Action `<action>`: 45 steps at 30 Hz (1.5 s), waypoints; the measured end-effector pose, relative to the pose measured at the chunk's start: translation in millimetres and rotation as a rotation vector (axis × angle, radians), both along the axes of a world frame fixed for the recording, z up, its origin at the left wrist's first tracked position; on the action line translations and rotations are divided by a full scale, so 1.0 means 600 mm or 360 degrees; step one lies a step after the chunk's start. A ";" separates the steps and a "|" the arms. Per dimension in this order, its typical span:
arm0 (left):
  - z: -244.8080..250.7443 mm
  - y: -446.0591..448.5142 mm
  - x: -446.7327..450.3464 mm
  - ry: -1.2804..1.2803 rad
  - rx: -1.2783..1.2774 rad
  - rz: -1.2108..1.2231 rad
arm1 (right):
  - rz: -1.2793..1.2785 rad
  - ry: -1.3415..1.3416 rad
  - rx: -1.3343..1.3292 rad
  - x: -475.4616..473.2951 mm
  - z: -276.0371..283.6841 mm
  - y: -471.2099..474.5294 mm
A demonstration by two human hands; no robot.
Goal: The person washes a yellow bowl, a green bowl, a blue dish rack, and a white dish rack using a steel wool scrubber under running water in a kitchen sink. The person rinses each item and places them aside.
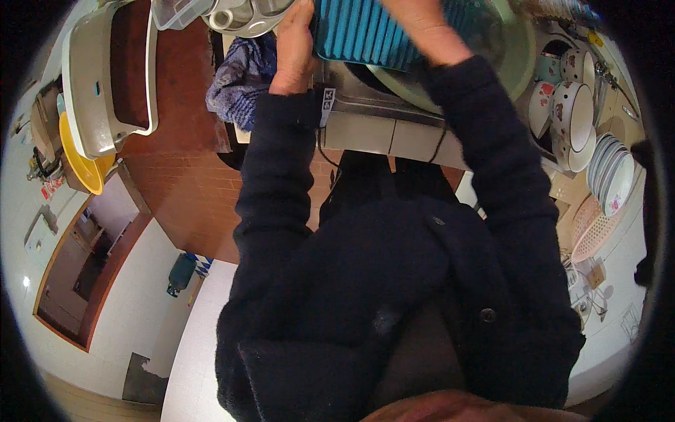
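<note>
A blue ribbed plastic tray is at the top, cut off by the picture's edge. My left hand grips its left side, the fingertips out of sight. Across the tray's right part reaches my right hand, blurred, with its fingers beyond the frame; whether it grips the tray cannot be seen. Below and to the right of the tray is a large pale green basin at a metal sink edge. A blue-and-white knitted cloth lies beside my left wrist.
Left of my hand are a metal compartment tray, a clear plastic container, a large off-white tub and a yellow basin. At right stand enamel bowls, stacked plates and a pink colander. A cord hangs at the counter front.
</note>
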State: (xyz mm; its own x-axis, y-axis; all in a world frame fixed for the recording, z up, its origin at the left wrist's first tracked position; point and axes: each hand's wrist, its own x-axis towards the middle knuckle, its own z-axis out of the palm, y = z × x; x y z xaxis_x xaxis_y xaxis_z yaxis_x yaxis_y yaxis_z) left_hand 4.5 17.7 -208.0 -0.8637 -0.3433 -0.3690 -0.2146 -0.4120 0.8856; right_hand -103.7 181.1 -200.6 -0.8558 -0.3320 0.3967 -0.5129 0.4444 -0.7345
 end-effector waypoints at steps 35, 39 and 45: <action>0.009 0.044 0.074 0.0213 0.0494 0.0149 | 0.0282 -0.0483 0.0327 0.133 0.054 -0.063; 0.011 0.047 0.072 0.0222 0.0922 0.0270 | -0.0034 -0.0141 0.0185 0.102 0.053 -0.076; 0.013 0.042 0.072 0.0175 0.0780 0.0218 | 0.0243 -0.0622 0.0446 0.132 0.060 -0.073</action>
